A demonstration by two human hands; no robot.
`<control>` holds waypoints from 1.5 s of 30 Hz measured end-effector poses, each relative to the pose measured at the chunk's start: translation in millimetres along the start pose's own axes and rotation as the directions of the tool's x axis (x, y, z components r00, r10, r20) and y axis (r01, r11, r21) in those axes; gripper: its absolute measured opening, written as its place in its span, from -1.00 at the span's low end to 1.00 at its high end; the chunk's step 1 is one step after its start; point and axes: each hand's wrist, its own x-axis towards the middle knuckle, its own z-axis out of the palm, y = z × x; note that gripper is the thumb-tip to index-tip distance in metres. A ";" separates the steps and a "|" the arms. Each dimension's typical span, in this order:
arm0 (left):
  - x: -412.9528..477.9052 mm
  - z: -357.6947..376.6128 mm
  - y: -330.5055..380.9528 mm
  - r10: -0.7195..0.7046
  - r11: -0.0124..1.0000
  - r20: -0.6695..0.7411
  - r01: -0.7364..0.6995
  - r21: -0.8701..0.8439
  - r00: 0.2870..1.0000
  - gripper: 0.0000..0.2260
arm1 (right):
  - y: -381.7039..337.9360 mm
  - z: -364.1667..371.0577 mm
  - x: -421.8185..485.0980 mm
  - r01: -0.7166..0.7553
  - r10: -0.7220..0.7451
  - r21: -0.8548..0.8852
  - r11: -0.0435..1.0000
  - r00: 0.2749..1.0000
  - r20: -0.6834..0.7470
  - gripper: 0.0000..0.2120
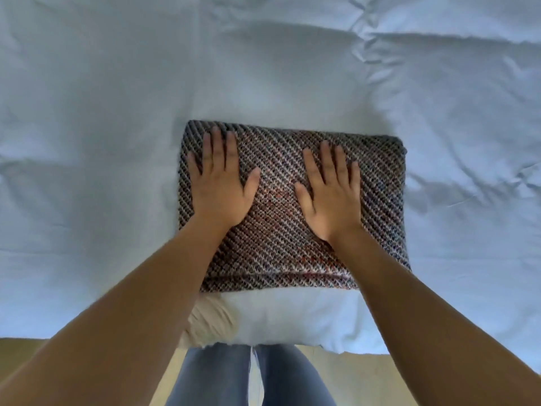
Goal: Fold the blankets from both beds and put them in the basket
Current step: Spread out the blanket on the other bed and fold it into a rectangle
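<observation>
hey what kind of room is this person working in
Most likely a bedroom. A pale, rumpled bed sheet fills most of the view, and both hands, left hand and right hand, press flat on a folded woven blanket lying on it. Little else of the room shows.

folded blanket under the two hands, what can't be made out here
- Head view: how many layers the blanket has; seen from above, only its near edge shows.
- Head view: its surface under the left hand and right hand, flat on it.
- Head view: beige cloth at the bed edge, blurred, partly behind the left forearm.
- Outside the frame: basket, second bed.
</observation>
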 end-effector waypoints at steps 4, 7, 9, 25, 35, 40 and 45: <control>11.2 10.1 -25.6 -0.158 0.986 0.023 0.159 -0.054 0.987 -0.19 | 32.4 9.1 -5.6 -0.201 0.201 -0.026 0.979 0.979 -0.029 -0.38; 11.6 8.6 -23.5 -0.145 0.988 0.041 0.147 -0.053 0.989 -0.21 | 29.5 10.6 -3.9 -0.288 0.288 -0.034 0.957 0.958 0.010 -0.37; 11.5 1.3 -19.3 -0.167 0.985 0.051 0.169 -0.035 0.985 -0.23 | 24.7 5.4 5.4 -0.315 0.319 -0.053 0.948 0.943 0.095 -0.37; -132.3 20.6 -5.6 -0.103 0.994 0.183 0.107 -0.009 0.978 -0.23 | 0.7 13.8 -103.3 -0.081 0.075 0.028 0.996 0.986 0.150 -0.41; -122.8 -2.6 163.6 0.377 0.917 0.095 -0.357 -0.178 0.921 -0.22 | 110.5 -53.1 -32.7 -0.217 0.445 0.582 0.784 0.850 -0.282 -0.69; -88.1 4.5 242.0 0.015 0.947 0.359 0.102 -0.304 0.933 -0.04 | 140.7 -39.4 5.8 -0.208 0.218 0.541 0.815 0.975 0.047 -0.57; -75.2 6.1 231.9 -0.066 0.937 0.303 0.163 -0.309 0.951 -0.27 | 134.9 -41.6 21.7 -0.023 0.035 0.614 0.789 0.999 -0.007 -0.62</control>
